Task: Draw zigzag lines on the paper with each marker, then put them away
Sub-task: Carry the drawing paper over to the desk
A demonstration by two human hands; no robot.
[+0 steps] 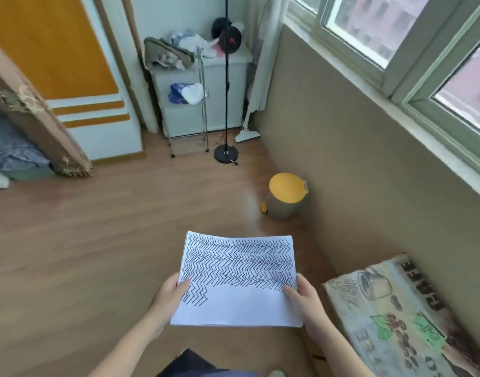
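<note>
A white sheet of paper (241, 303) covered with rows of black zigzag lines is held in the air above the wooden floor, in the lower middle of the view. My left hand (169, 295) pinches its left edge, thumb on top of the sheet. My right hand (305, 300) pinches the right edge, thumb on the paper as well. The bottom third of the sheet is mostly blank, with a short zigzag patch at its left. No marker is in view.
A small bin with a yellow lid (286, 195) stands by the wall ahead. A table with a coffee-print cloth (402, 317) is at the lower right. A black floor stand (225, 153) and a white cabinet (200, 85) are farther back. Windows run along the right.
</note>
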